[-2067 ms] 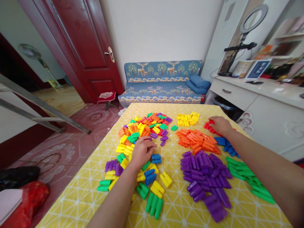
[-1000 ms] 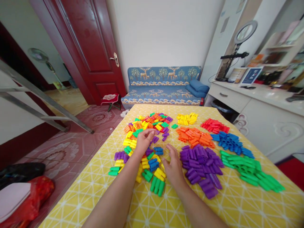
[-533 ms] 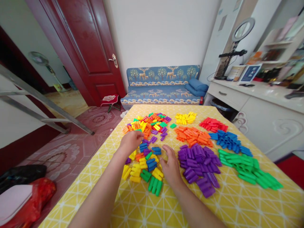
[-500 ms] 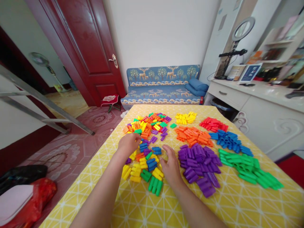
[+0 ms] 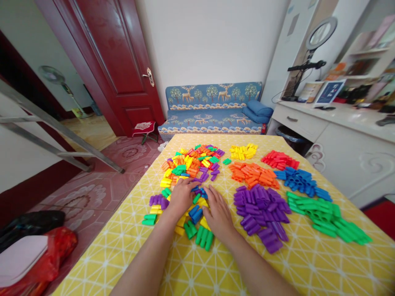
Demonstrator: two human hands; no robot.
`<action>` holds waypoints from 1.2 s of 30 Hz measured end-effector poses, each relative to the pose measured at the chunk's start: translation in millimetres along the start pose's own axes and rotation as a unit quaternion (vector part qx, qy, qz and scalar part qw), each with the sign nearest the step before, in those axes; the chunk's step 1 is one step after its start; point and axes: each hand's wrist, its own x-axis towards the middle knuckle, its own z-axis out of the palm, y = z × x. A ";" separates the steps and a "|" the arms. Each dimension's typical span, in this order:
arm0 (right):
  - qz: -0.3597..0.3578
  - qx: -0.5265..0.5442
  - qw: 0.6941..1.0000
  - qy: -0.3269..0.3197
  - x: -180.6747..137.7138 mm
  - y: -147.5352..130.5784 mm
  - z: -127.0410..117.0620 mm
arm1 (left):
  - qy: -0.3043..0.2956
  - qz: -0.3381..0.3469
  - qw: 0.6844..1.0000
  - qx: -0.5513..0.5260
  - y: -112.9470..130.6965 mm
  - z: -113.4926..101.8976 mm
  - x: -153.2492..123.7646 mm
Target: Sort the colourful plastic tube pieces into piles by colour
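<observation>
My left hand (image 5: 181, 198) reaches over the loose mixed pile with its fingers bent down onto a blue plastic tube block (image 5: 195, 188). My right hand (image 5: 219, 213) lies just to the right, fingers stretched forward and thumb apart, its fingertips beside another blue block (image 5: 203, 192). Below and between the hands sits a further blue block (image 5: 195, 214), among yellow pieces. Nearer to me are green blocks (image 5: 204, 238). Purple blocks (image 5: 159, 200) and a green block (image 5: 149, 219) lie left of my left wrist. My left fingertips are partly hidden.
Beyond the hands is a mixed-colour heap (image 5: 197, 158). Sorted heaps lie to the right: yellow (image 5: 243, 151), orange (image 5: 253, 174), red (image 5: 280, 159), blue (image 5: 300, 181), purple (image 5: 261, 207) and green (image 5: 324, 216). A patterned yellow cloth (image 5: 210, 273) covers the table.
My left hand has moved right and nearer, and a blue block has shifted right with it toward the other blue block. Purple and green pieces at the left are now uncovered.
</observation>
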 end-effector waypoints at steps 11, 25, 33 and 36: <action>0.029 0.165 0.981 0.093 7.4 0.5 -7.6 | 0.114 -0.064 0.961 -0.245 -5.7 23.0 4.0; 0.093 0.223 0.965 0.099 5.8 -9.5 -14.4 | 0.079 -0.097 0.931 -0.342 -1.7 34.9 10.7; 0.041 0.209 0.973 0.090 5.4 -7.7 -15.8 | -0.038 -0.193 0.978 -0.076 18.0 21.5 38.3; 0.036 0.208 0.973 0.094 5.6 -7.8 -17.7 | -0.027 -0.206 0.977 -0.048 22.9 24.5 41.6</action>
